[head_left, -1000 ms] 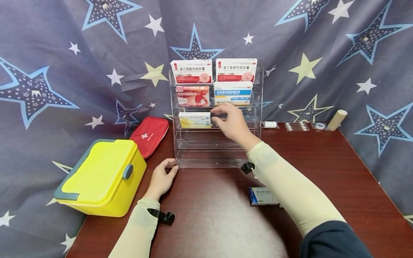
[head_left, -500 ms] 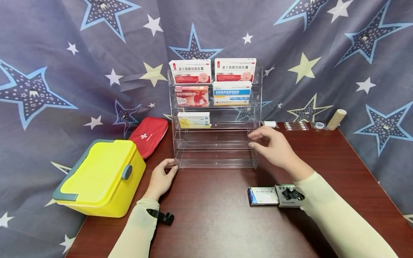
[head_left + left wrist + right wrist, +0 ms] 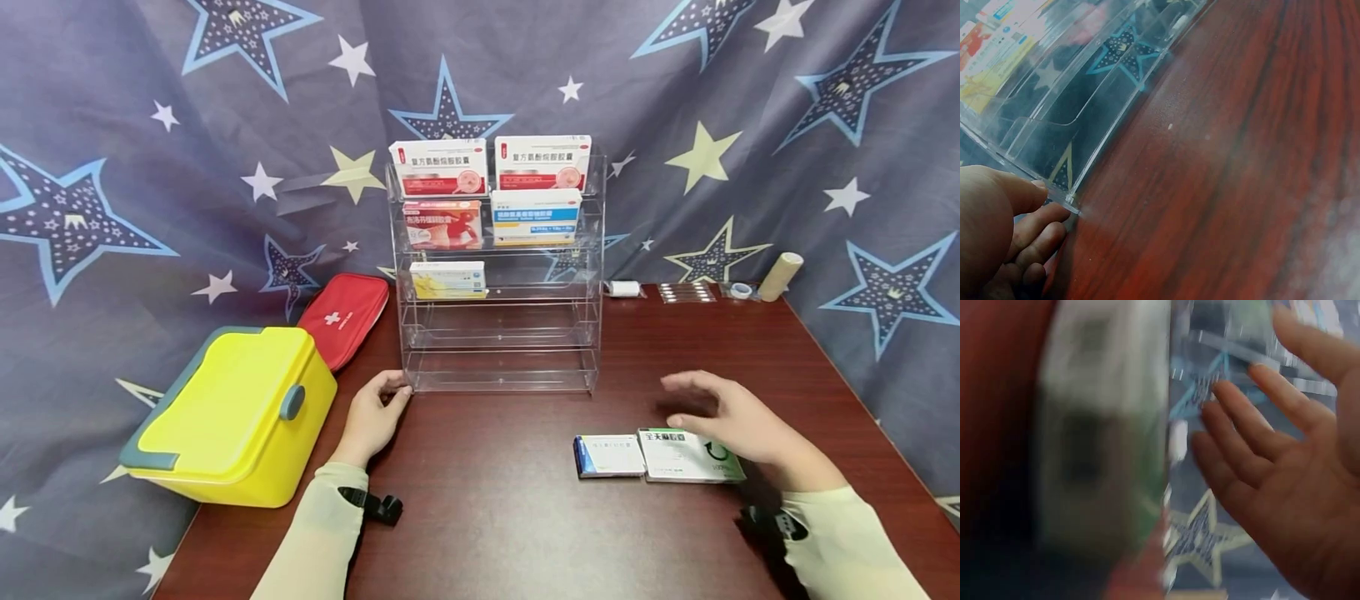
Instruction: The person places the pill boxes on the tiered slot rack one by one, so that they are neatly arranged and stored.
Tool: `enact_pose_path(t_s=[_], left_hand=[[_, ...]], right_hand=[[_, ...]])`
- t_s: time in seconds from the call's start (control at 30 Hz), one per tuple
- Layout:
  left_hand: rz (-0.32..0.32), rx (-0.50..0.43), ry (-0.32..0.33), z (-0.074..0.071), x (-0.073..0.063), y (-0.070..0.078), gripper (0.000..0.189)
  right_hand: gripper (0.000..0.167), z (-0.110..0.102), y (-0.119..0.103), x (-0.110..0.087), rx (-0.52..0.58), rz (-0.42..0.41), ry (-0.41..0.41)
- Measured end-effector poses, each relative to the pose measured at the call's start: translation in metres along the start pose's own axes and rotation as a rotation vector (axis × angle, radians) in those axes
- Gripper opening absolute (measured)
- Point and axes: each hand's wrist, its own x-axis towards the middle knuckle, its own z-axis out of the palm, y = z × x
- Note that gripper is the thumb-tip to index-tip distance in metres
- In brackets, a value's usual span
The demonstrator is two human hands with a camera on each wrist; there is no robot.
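Observation:
A clear acrylic display rack [image 3: 501,337] stands at the back of the table with medicine boxes on its upper tiers. My left hand [image 3: 372,417] pinches the rack's lower left corner; in the left wrist view the thumb [image 3: 1019,192] lies on one side of the side panel, the fingers beyond it. My right hand [image 3: 738,417], fingers spread and holding nothing, hovers over the right end of a white and green medicine box [image 3: 686,458]. Beside that lies a white and blue medicine box [image 3: 611,457]. The green box looms blurred in the right wrist view.
On the rack are two red-white boxes [image 3: 441,169], a red box [image 3: 444,225], a blue-white box [image 3: 536,217] and a yellow-white box [image 3: 448,280]. A yellow lidded case [image 3: 225,408] and red first-aid pouch [image 3: 345,321] stand left. Small supplies, including a bandage roll [image 3: 781,277], line the back right.
My right hand has left the rack's third tier, beside the yellow-white box, and swung right and down to the table boxes. The left hand stays at the rack's corner.

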Motion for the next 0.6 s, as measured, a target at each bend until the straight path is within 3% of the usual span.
enact_pose_path(t_s=[0.27, 0.47, 0.6], left_hand=[[-0.002, 0.012, 0.002, 0.001, 0.001, -0.002, 0.022], [0.002, -0.002, 0.004, 0.001, 0.001, -0.001, 0.022], [-0.002, -0.013, 0.002, 0.0, 0.001, 0.001, 0.021]], right_hand=[[0.059, -0.016, 0.039, -0.032, 0.073, -0.02, -0.108], [0.063, -0.019, 0.05, -0.038, 0.119, -0.049, -0.138], [0.065, -0.019, 0.053, -0.04, 0.082, -0.077, -0.142]])
